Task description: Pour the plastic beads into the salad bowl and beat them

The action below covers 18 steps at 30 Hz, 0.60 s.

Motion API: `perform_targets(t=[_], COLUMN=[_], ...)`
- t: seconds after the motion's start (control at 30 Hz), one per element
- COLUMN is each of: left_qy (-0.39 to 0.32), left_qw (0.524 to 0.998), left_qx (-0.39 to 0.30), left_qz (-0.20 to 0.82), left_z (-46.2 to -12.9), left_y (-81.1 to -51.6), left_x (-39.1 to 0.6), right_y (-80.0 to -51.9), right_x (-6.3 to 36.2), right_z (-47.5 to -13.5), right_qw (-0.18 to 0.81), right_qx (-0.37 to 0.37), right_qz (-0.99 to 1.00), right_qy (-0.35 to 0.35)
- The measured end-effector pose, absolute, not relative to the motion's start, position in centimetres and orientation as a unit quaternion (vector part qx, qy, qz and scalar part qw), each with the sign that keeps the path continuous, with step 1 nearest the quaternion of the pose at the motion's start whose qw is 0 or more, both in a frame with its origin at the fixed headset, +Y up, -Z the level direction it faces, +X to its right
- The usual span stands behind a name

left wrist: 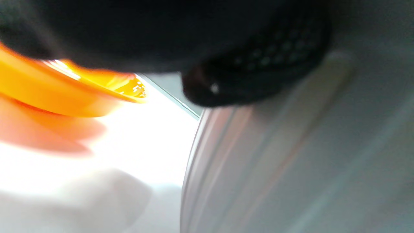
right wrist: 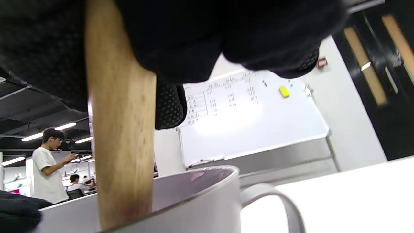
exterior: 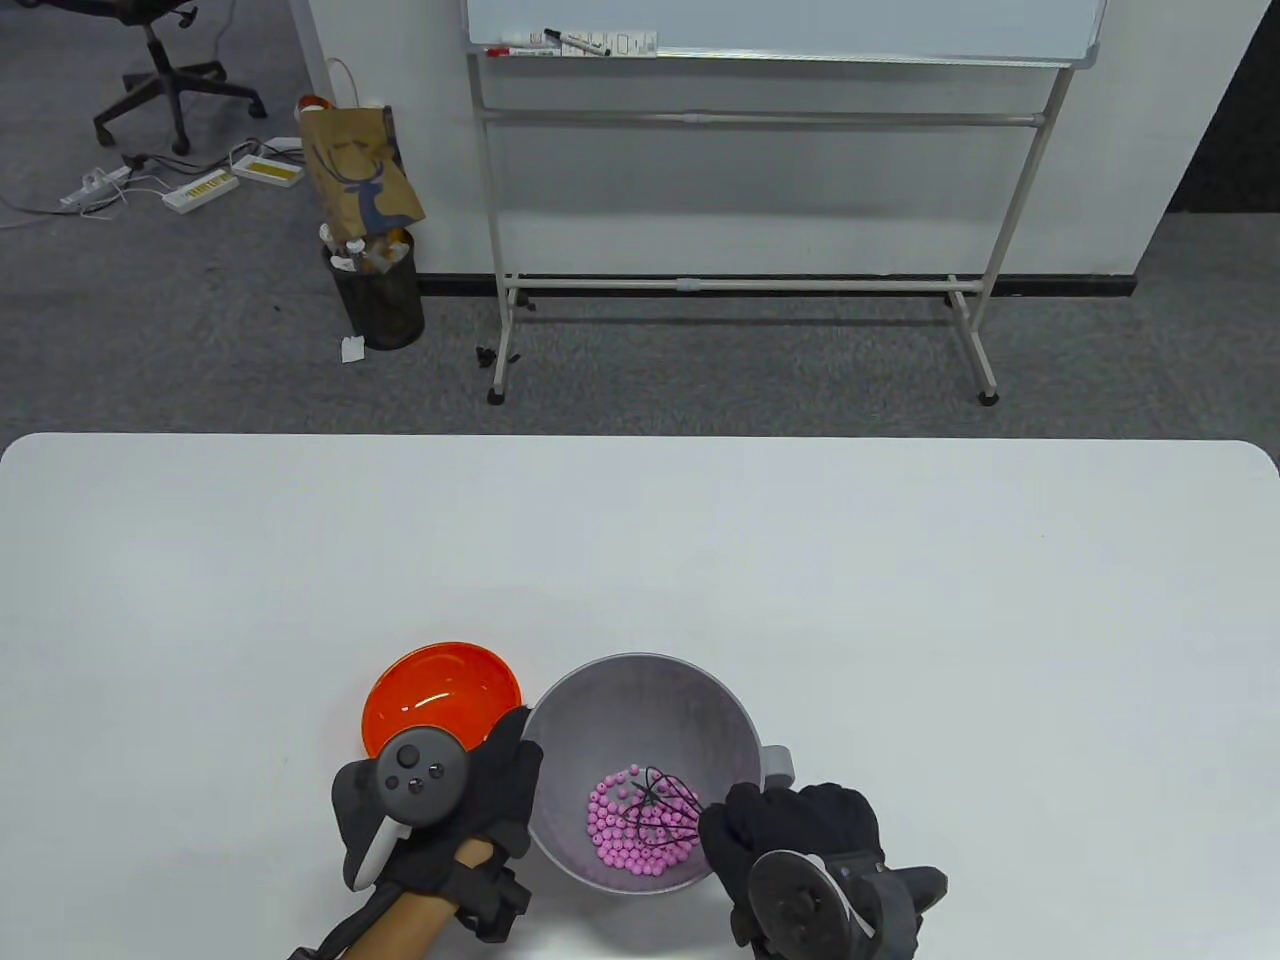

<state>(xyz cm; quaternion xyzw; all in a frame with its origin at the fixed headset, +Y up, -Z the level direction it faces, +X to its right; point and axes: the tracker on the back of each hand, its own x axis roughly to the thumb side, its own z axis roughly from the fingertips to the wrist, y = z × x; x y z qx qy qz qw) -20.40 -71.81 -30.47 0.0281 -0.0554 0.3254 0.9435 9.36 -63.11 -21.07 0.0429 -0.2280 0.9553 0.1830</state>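
Low in the centre of the table view, your round grey plastic salad bowl (exterior: 650, 700) sits on the white table (exterior: 640, 540), its small handle (exterior: 778, 765) pointing to the frame's right. A heap of small pink plastic beads (exterior: 625, 825) lies in the bottom of it, matte, round and all one size, gathered toward the lower side of the basin. The black wire head of the whisk (exterior: 662, 808) sits among them, its loops spread over the pile.

Your right hand (exterior: 800, 835), at the lower right of the bowl, has its fingers curled round the whisk's pale wooden handle (right wrist: 121, 145); the right wrist view shows that handle dropping behind the bowl's near rim.

Your left hand (exterior: 450, 800) rests against the bowl's left outer wall, fingertips (left wrist: 255, 77) on the rim; you cannot tell from these views whether they clamp it. Just left of the bowl, touching or nearly so, stands a glossy orange plastic bowl (exterior: 440, 695).
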Motion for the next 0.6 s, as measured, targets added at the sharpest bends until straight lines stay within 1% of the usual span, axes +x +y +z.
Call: perform_targets(t=[0.13, 0.2, 0.37, 0.6], left_qy=[-0.056, -0.056, -0.056, -0.055], left_qw=[0.944, 0.943, 0.944, 0.944], left_qx=[0.028, 0.028, 0.028, 0.027], left_qz=[0.325, 0.325, 0.325, 0.325], left_z=[-30.5, -30.5, -30.5, -30.4], left_y=[-71.8, -71.8, -71.8, -71.8], left_x=[-20.4, -20.4, -20.4, -20.4], right_y=[-64.2, -64.8, -65.6, -65.0], right_x=[9.6, 9.8, 10.0, 9.7], right_z=[-22.1, -22.6, -23.0, -22.5], right_qw=[0.245, 0.261, 0.237, 0.17], right_qx=[0.041, 0.027, 0.015, 0.013], right_qz=[0.949, 0.943, 0.942, 0.943], right_qy=[-0.196, -0.207, -0.236, -0.286])
